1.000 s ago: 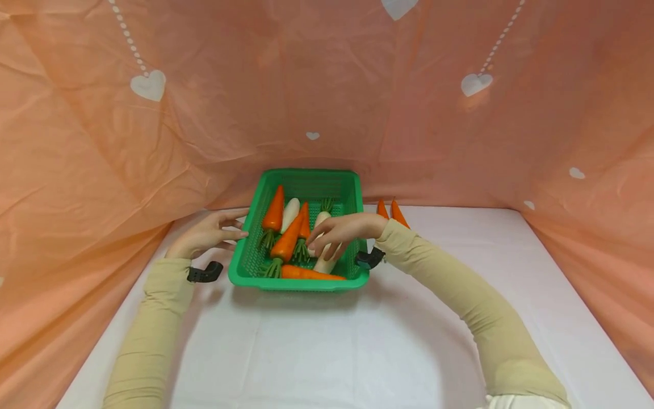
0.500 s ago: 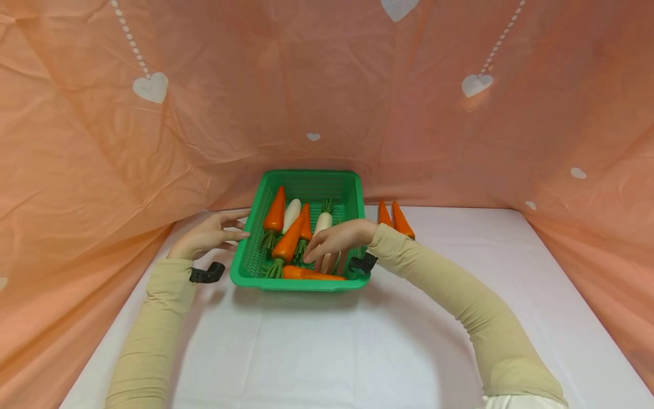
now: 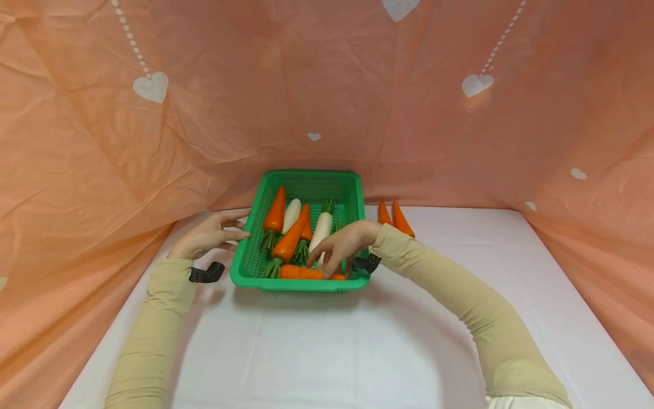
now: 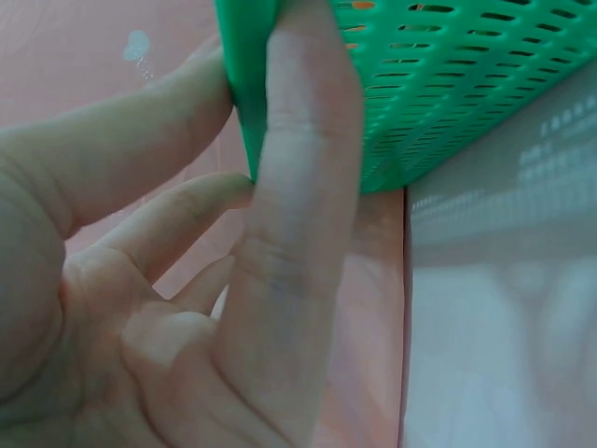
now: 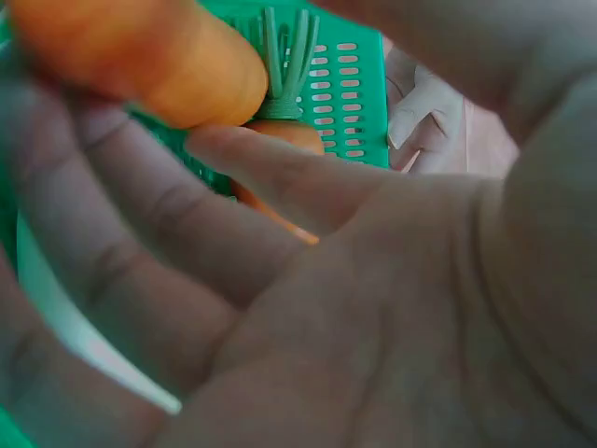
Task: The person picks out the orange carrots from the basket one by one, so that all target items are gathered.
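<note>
A green plastic basket (image 3: 296, 283) holds several carrots and white radishes. At its left side, my left hand (image 3: 206, 233) pinches the rim; the left wrist view shows fingers on both sides of the green edge (image 4: 244, 84). My right hand (image 3: 347, 244) reaches inside near the front right corner. Thumb and fingers grip the carrot (image 3: 301, 272) lying along the front wall, and the hand covers part of it. Close up, its orange thick end (image 5: 187, 65) rests against the fingertips. A white radish (image 3: 322, 227) lies just behind the right hand.
Two more carrots (image 3: 402, 220) lie on the white-covered table (image 3: 306, 346), right of the basket. Inside, other carrots (image 3: 276, 210) and a radish (image 3: 292, 213) lie toward the left. A pink curtain (image 3: 327, 102) with hearts hangs behind and at both sides.
My right hand has left the white radish and moved toward the basket's front, taking hold of the front carrot, which has shifted slightly. The left hand stays at the rim.
</note>
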A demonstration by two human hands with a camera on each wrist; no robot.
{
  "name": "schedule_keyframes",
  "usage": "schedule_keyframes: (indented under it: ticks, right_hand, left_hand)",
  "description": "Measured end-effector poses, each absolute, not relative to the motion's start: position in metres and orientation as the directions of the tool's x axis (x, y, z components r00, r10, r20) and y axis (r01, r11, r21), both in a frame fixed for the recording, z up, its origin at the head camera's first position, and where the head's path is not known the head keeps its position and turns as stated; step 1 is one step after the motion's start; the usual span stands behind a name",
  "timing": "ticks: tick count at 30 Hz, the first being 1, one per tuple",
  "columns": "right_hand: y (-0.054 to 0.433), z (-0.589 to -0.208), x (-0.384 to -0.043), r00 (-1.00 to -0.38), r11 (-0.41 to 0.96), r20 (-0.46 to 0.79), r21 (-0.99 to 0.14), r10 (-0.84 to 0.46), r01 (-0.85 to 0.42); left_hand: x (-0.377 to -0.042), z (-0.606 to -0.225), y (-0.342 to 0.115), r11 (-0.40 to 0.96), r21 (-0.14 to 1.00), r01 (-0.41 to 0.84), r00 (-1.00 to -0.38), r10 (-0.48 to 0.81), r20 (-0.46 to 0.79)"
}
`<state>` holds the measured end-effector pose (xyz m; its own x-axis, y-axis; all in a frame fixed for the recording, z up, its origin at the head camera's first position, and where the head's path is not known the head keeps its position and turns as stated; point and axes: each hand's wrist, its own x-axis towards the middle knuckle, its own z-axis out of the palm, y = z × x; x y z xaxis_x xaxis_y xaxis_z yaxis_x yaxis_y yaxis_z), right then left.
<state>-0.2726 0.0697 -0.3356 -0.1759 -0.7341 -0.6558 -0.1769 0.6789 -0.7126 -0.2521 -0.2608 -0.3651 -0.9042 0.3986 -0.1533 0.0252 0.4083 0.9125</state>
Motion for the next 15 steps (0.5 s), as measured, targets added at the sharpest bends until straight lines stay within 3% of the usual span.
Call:
schedule_keyframes:
  ticks: [3,6,15]
  right_hand:
    - [0.072,-0.333,-0.272,-0.163,0.661,-0.640,-0.727,-0.751,-0.188]
    - [0.074,-0.330,-0.272,-0.189,0.634,-0.605,-0.745,-0.774,-0.208]
    - [0.086,-0.323,-0.279,-0.413,0.473,-0.336,-0.830,-0.847,-0.294]
  left_hand:
    - [-0.253,-0.366,-0.261,0.409,0.912,0.019,-0.906,0.393,-0.157]
    - [-0.254,-0.366,-0.261,0.416,0.909,0.025,-0.907,0.391,-0.153]
    - [-0.254,-0.366,-0.260,0.417,0.908,0.023,-0.906,0.393,-0.158]
